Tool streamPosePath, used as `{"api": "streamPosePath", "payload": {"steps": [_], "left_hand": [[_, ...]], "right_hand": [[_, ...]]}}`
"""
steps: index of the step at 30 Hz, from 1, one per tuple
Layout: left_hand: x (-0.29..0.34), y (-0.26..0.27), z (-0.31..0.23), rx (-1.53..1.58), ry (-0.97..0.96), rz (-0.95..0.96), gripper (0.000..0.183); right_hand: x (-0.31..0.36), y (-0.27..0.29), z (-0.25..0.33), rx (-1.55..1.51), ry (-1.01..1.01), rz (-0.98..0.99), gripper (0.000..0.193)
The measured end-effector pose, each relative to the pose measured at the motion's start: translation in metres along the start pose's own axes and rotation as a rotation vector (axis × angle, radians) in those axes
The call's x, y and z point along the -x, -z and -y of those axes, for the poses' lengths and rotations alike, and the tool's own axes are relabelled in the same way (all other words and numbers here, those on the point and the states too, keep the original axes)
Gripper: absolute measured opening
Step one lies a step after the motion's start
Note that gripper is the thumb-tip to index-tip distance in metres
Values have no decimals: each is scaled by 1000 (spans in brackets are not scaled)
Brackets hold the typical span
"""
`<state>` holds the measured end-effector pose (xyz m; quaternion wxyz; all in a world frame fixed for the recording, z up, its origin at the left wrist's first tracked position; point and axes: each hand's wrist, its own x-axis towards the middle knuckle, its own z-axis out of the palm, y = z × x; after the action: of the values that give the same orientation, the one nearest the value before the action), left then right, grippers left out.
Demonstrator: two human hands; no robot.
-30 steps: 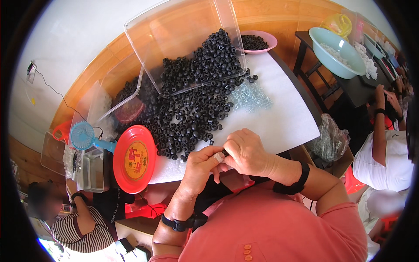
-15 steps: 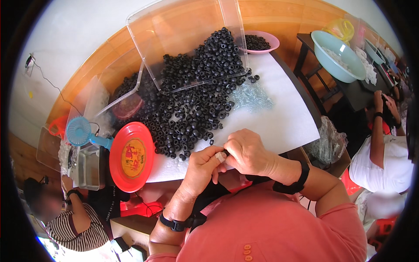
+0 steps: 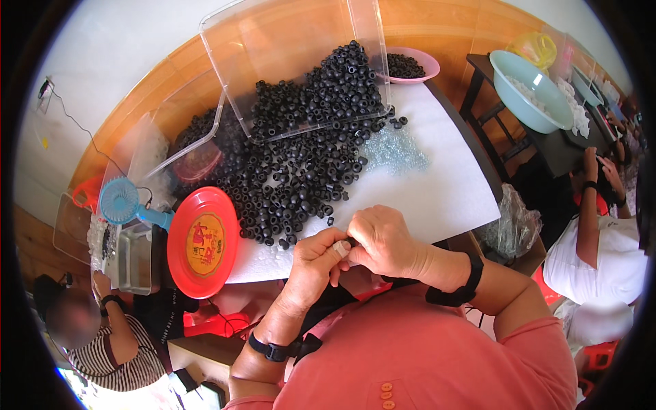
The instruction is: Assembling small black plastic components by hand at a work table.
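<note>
My left hand (image 3: 314, 265) and my right hand (image 3: 386, 242) meet over the table's near edge, fingers closed in a pinch. Between their fingertips is a small black part (image 3: 352, 241), mostly covered. White tape (image 3: 342, 248) wraps a digit of my left hand. Just beyond my hands spreads a large heap of small hollow black parts (image 3: 294, 188), spilling from a tilted clear plastic bin (image 3: 287, 41). One loose black piece (image 3: 331, 221) lies close to my fingers. Right of the heap sits a patch of small clear pieces (image 3: 396, 152) on the white table covering (image 3: 451, 184).
A red plate (image 3: 175, 263) overhangs the table's left edge, near a blue fan (image 3: 119, 200) and a metal container (image 3: 134, 266). A pink bowl (image 3: 432, 66) stands at the back. Co-workers sit left and right; a pale blue basin (image 3: 557, 116) rests on the dark table (image 3: 557, 152).
My hands stay together in nearly the same place, with my right hand slightly turned and lower. The view has shifted slightly; the heap looks unchanged.
</note>
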<state>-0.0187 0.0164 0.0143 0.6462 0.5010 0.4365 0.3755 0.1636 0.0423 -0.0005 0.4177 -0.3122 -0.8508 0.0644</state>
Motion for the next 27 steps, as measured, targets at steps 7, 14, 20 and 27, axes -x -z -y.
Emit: {"api": "streamPosePath", "payload": {"steps": [7,14,20,27], "left_hand": [[3,0,2,-25,-48,27,16],[17,-8,8,-615,-642,-338,15],[15,-1,6,-759,-680,-356,28],[5,-3,17,-890,-767,-289,33]], "right_hand": [[3,-2,11,84,94,-48,40],[-7,11,6,139,-13,151,37],[-23,14,7,173,-88,398,22],[-31,8,2,149,-211,451,13]]}}
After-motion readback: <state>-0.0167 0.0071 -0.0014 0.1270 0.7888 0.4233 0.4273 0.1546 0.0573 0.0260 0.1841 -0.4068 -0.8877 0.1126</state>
